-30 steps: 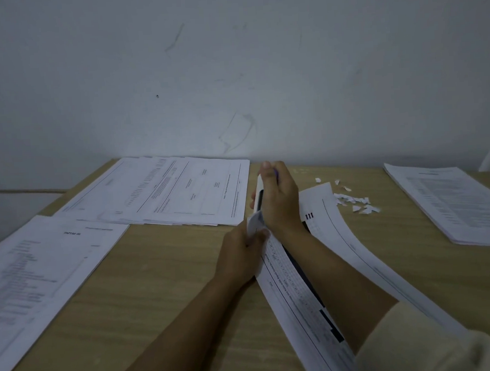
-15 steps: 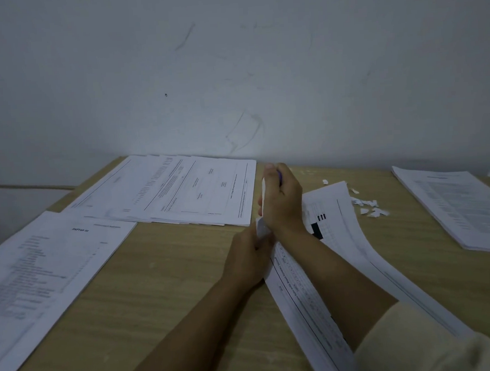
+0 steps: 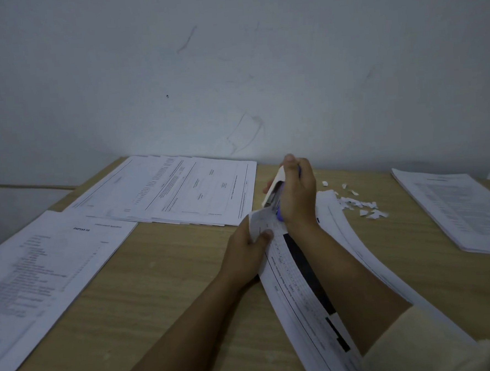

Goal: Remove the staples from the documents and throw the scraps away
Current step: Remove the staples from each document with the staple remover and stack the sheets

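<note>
Purple-and-white tool [image 3: 274,196], looks like a stapler, is sitting clenched in the right hand [image 3: 298,193], nose pointing down at the far corner of the document [image 3: 299,291]. The left hand [image 3: 246,252] is pinching that same corner between thumb and fingers, just below the tool. The document is running toward the near right over the wooden table [image 3: 164,290], under the right forearm. Paper scraps [image 3: 362,206] are lying scattered just right of the right hand. Spread sheets [image 3: 181,189] are sitting far left, a thick stack [image 3: 463,209] at right.
</note>
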